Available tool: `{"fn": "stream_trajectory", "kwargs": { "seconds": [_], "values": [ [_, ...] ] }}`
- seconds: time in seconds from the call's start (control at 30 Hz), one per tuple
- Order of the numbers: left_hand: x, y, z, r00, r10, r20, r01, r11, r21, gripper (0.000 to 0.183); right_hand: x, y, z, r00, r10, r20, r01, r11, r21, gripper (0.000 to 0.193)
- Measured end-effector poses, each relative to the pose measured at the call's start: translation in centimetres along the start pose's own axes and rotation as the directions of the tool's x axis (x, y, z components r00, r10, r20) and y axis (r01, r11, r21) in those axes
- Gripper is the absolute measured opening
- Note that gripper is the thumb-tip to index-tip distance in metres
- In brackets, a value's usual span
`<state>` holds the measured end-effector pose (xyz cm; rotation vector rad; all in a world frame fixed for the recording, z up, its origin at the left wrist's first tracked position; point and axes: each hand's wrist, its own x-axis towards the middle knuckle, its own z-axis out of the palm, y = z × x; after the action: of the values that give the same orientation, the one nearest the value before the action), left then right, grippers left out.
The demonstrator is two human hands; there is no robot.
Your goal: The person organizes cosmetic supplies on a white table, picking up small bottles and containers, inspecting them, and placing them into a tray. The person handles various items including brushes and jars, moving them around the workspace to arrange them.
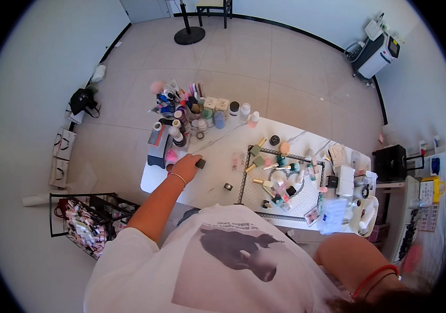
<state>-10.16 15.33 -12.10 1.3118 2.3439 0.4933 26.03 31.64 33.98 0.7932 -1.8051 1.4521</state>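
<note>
Our left hand (185, 167) pinched a small, boxy, blackish block (201, 164), fingers nearly closed; our right grip we couldn't tell.

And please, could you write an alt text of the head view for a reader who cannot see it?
A person's left hand reaches across a white table, a small black item against the hand; the grip is unclear. Bottles lie scattered on a dark-edged mat to the right; brushes and containers crowd the far left.
</note>
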Motion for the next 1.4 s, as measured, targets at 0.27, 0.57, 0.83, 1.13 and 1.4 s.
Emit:
{"fn": "stream_trajectory", "kwargs": {
  "seconds": [0.27, 0.57, 0.83, 1.13, 1.4],
  "values": [
    [0.4, -0.1, 0.8, 1.000, -0.009, 0.022, 0.006, 0.992, 0.128, 0.051, -0.3, -0.1, 0.3, 1.000, -0.017, -0.012, 0.017, 1.000, 0.010, 0.026],
    [-3.0, 3.7, 2.3, 0.992, -0.095, 0.078, 0.067, 0.949, 0.309, 0.054, -0.7, 0.0, 0.0, 0.999, -0.019, -0.033, 0.019, 1.000, 0.003, 0.027],
    [-2.6, 2.7, 0.8, 1.000, -0.009, 0.024, -0.001, 0.923, 0.384, 0.053, -1.0, 0.4, -0.3, 0.997, -0.036, -0.068, 0.038, 0.999, 0.027, 0.029],
    [-0.8, 0.4, 0.9, 0.991, 0.102, -0.085, -0.052, 0.888, 0.457, 0.052, -10.6, 6.0, -7.0, 0.905, 0.294, -0.309, -0.282, 0.956, 0.086, 0.037],
    [-0.6, 0.7, 0.6, 0.988, 0.102, -0.115, -0.029, 0.858, 0.513, 0.055, -18.6, 13.7, -3.4, 0.466, 0.648, -0.603, -0.723, 0.671, 0.162, 0.034]
  ]
}}
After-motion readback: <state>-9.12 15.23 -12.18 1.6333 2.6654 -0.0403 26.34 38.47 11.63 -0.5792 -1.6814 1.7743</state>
